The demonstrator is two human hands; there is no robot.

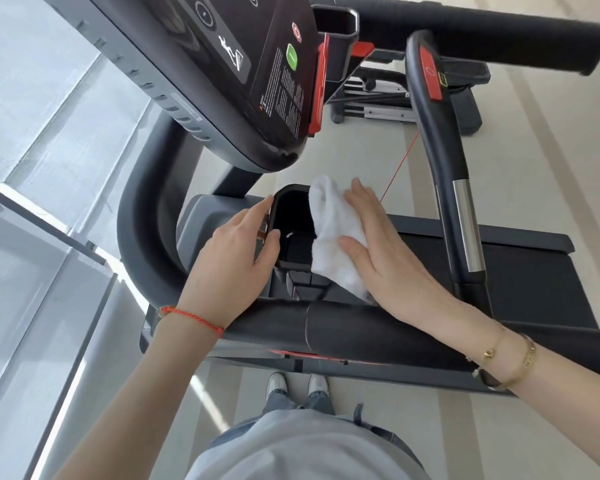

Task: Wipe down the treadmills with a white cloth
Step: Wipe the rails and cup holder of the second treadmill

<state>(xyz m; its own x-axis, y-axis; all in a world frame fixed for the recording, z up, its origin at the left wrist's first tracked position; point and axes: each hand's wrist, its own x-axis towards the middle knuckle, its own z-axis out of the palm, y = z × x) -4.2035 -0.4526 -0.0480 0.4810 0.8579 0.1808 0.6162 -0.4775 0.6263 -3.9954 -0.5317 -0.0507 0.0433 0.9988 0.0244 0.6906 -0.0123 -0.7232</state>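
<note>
I stand beside a black treadmill, seen from above. Its console [222, 64] tilts across the top of the view. Below the console sits a black cup holder [293, 216]. My left hand [236, 258] grips the holder's left rim, thumb on its edge. My right hand [378, 251] lies flat on a crumpled white cloth [333, 233] and presses it against the holder's right side. The cloth's lower end hangs down toward the padded black handrail [354, 330] that crosses under both my wrists.
A curved handlebar with a silver sensor strip [465, 223] and a red stop panel [430, 74] rises at right. The running belt [520, 271] lies beyond. A thin red safety cord [400, 164] hangs from the console. Glass window panels [49, 168] fill the left side. Another machine's base [378, 105] stands further back.
</note>
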